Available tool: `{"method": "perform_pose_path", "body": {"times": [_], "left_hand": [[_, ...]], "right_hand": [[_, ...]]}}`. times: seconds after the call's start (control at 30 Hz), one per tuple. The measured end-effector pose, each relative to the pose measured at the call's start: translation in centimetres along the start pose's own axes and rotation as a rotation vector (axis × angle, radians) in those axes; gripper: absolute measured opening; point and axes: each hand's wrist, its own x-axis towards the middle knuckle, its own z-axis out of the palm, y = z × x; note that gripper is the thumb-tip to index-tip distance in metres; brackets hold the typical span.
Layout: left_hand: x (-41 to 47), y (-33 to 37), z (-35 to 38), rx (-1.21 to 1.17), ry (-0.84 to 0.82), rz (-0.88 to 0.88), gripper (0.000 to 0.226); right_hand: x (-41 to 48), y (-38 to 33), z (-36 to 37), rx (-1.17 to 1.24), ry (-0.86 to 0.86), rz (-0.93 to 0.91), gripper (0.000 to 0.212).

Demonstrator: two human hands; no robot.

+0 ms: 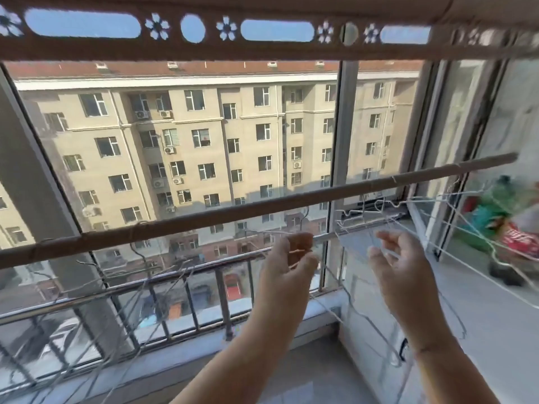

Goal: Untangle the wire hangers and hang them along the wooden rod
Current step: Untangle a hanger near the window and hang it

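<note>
A brown wooden rod (262, 204) slants across the window, lower on the left. Just below the rod's middle, my left hand (291, 258) pinches the thin wire of a white wire hanger (329, 293). My right hand (399, 263) is level with it to the right, fingers curled around wires of the same tangle (376, 217), whose hooks sit under the rod. Several more wire hangers (140, 275) hang from the rod's left part. Another white hanger (472, 217) dangles near the rod's right end. Which wire belongs to which hanger is hard to tell.
Behind the rod are the window glass and a metal railing (163, 284). A white window sill (481, 304) runs along the right, with colourful bags and bottles (507, 225) at its far end. A carved pelmet (204, 33) spans the top.
</note>
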Motion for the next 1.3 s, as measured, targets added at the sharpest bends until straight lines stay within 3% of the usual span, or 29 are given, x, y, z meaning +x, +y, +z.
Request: {"method": "perform_pose_path", "body": {"times": [0.17,0.37,0.53,0.8,1.17,1.3], "left_hand": [[3.2,-0.4,7.1,-0.013,-0.044,-0.037,0.026],[8.5,-2.9,13.3,0.057,0.149,-0.168,0.029],[10.8,-4.7,15.5,0.055,0.235,-0.290,0.032],[14.0,-3.5,16.7,-0.173,0.299,-0.331,0.020],[15.6,-7.7,17.6,-0.185,0.381,-0.475,0.014],[13.6,-10.3,17.9,-0.147,0.343,-0.519,0.020]], "right_hand": [[2.0,4.3,-0.4,-0.060,-0.108,0.026,0.030],[4.0,8.3,-0.7,0.119,-0.395,0.169,0.034],[6.1,10.0,-1.3,0.190,-0.523,0.176,0.029],[9.7,8.7,-0.5,0.303,-0.559,0.114,0.026],[8.7,12.3,-1.2,0.266,-0.652,0.179,0.018],[8.3,14.3,-1.6,0.204,-0.582,0.241,0.024]]}}
